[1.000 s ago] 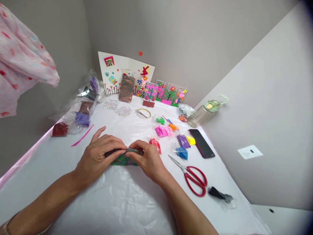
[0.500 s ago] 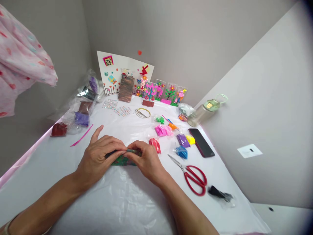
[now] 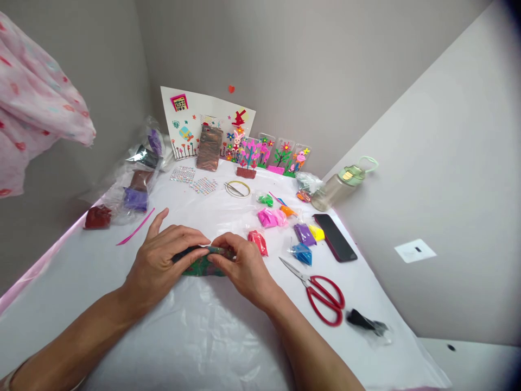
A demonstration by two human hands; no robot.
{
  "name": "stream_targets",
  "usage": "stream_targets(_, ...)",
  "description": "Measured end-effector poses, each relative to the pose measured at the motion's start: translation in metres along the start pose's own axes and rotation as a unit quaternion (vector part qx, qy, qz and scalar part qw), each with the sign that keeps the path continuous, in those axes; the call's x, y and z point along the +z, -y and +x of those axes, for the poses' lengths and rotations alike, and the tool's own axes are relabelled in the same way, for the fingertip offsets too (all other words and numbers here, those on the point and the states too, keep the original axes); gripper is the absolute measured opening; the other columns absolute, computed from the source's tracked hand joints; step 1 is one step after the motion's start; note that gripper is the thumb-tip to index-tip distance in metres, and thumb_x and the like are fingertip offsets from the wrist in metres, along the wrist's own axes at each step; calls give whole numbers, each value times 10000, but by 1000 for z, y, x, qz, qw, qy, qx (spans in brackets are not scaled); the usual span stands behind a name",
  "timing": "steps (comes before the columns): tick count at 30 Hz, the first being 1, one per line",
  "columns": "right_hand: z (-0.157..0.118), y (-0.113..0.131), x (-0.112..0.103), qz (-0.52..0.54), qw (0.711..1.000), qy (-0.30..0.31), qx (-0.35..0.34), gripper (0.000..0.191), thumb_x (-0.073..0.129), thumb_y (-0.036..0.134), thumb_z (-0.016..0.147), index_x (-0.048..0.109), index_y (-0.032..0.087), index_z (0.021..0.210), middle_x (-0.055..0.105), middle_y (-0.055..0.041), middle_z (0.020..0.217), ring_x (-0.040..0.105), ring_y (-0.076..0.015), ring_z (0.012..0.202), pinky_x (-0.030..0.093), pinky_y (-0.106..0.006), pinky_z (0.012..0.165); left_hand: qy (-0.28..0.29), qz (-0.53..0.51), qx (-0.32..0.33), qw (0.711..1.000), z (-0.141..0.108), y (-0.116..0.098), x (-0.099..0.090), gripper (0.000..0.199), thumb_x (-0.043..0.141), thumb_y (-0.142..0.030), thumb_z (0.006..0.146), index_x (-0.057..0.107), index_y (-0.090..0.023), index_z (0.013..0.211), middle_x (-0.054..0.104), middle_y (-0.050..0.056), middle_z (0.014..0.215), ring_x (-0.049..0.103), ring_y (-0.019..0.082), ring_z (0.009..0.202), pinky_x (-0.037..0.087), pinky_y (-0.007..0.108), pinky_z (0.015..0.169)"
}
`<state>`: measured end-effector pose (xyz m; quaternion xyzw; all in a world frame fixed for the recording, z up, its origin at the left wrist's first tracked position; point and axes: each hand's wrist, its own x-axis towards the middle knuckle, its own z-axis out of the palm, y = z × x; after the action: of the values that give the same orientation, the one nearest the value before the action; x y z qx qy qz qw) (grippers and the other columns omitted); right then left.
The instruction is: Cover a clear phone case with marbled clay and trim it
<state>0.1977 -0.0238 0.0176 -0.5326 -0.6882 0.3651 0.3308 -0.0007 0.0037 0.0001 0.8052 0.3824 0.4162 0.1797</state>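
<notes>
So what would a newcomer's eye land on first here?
Both hands meet at the table's middle, left hand and right hand pinching a dark green clay-covered piece. Right of them lie red scissors and bright clay packets; colourful decorated pieces line the back wall.

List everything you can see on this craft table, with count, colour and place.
decorated case: one, green patterned, table centre, held by both hands
clay packets: several, pink, green, orange, purple, yellow, blue, red, right of centre
scissors: one, red handles, right
phone: one, dark, right
water bottle: one, green lid, far right
picture card: one, white, against back wall
pink strip: one, left
left hand: on the case
right hand: on the case
</notes>
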Motion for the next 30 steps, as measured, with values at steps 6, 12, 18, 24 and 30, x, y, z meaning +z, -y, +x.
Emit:
stream_targets(6, 0, 0, 2, 8, 1000, -5, 7, 75, 709, 166, 874, 700, 209, 934, 673, 5, 824, 589, -154, 763, 426, -251, 682, -1, 16, 41, 999, -2, 2, 1, 127, 614, -297, 981, 732, -314, 935, 778, -64, 905, 721, 168, 819, 135, 559, 1273)
stream_targets(12, 0, 0, 3, 11, 1000, -9, -11, 71, 710, 168, 878, 711, 197, 943, 688, 5, 845, 590, -141, 762, 428, -252, 716, -14, 19, 72, 997, -4, 6, 4, 86, 641, -302, 982, 718, -301, 1021, 783, -60, 958, 730, 159, 847, 176, 542, 1274)
stream_targets(18, 0, 1, 1, 11, 1000, -9, 8, 112, 743, 195, 854, 695, 200, 955, 673, 6, 839, 575, -146, 762, 414, -250, 689, -23, 35, 63, 997, -3, 7, 2, 88, 624, -262, 989, 703, -297, 972, 770, -65, 915, 721, 148, 827, 220, 539, 1257)
stream_targets(24, 1, -1, 3, 45, 999, -14, 23, 33, 693, 233, 873, 696, 209, 895, 642, 20, 765, 552, -138, 706, 394, -244, 639, -33, 54, 83, 995, -1, 5, 0, 96, 614, -277, 998, 707, -299, 1008, 771, -54, 928, 716, 162, 827, 142, 603, 1268)
stream_targets(30, 1, -4, 6, 63, 998, -15, 23, 50, 702, 242, 863, 706, 212, 903, 640, 25, 748, 564, -139, 697, 407, -248, 653, -28, 60, 102, 993, -2, 4, 0, 93, 622, -236, 992, 692, -271, 1042, 772, -41, 954, 725, 159, 845, 171, 594, 1266)
